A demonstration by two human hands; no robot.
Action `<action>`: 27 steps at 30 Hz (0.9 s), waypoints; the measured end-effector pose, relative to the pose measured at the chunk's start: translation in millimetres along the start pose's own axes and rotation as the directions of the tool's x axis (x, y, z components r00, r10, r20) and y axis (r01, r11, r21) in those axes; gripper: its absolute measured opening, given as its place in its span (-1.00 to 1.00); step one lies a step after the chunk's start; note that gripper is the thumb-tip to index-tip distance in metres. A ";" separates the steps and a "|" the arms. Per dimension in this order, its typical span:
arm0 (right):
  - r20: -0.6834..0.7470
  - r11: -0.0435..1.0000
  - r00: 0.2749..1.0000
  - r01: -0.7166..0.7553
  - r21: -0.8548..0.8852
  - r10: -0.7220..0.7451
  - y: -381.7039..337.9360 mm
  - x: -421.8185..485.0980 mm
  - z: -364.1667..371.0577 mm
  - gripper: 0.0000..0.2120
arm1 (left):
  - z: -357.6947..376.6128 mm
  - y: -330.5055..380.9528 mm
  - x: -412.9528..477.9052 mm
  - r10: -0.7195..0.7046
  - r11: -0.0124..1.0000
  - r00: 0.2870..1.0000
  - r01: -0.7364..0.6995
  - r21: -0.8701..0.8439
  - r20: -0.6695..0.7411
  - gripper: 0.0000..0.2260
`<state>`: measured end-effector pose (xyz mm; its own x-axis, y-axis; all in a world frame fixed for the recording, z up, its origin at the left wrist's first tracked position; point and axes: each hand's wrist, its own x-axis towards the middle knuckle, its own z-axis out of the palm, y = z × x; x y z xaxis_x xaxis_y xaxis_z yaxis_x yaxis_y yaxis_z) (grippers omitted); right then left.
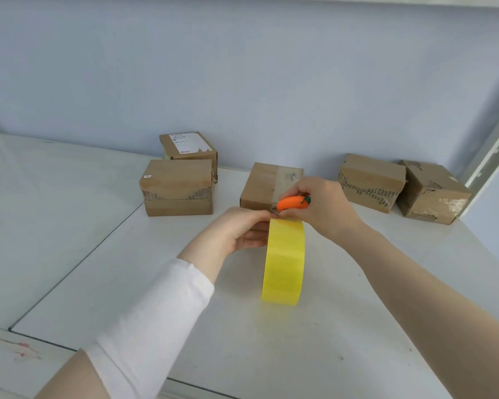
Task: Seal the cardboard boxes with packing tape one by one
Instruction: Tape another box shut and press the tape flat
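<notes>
A yellow roll of packing tape (284, 260) stands on edge in the middle of the white table (271, 341). My left hand (239, 231) grips the roll's top left side. My right hand (320, 205) holds a small orange carrot-shaped cutter (293, 203), its metal tip touching the tape just above the roll. Right behind the hands sits a cardboard box (264, 187) with a clear tape strip across its top; the strip runs down toward the roll.
Two cardboard boxes (177, 187) (189, 145) stand at the back left, and two more (370, 181) (432, 191) at the back right, all close to the blue wall. A seam (78, 260) divides the table surface on the left.
</notes>
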<state>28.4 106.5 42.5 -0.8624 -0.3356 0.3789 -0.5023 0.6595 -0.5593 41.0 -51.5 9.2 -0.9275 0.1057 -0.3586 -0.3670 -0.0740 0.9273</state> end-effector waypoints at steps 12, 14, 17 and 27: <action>0.047 0.959 0.995 0.095 -0.266 -0.085 -2.1 -0.8 -7.6 -0.84 | 1.6 0.0 1.3 0.022 1.000 0.999 -0.021 0.020 -0.033 -0.97; 0.072 0.943 0.995 0.083 -0.322 -0.063 3.5 -3.9 -16.8 -0.86 | 1.3 0.5 -0.2 0.021 1.000 0.999 -0.021 0.017 -0.025 -0.98; 0.009 0.973 1.000 0.007 -0.229 -0.005 8.9 -7.6 -31.9 -0.86 | 2.1 1.6 -3.2 0.022 1.000 1.000 -0.021 0.017 -0.018 -0.97; -0.080 0.993 0.991 -0.110 -0.045 0.106 8.7 5.4 -8.7 -0.81 | 2.1 3.9 -29.6 0.131 0.986 0.991 -0.131 0.106 0.009 -0.93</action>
<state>19.9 116.3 46.1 -0.9031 -0.2089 0.3752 -0.4012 0.7221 -0.5635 67.1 -52.8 23.7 -0.9668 0.1040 -0.2333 -0.2326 0.0184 0.9724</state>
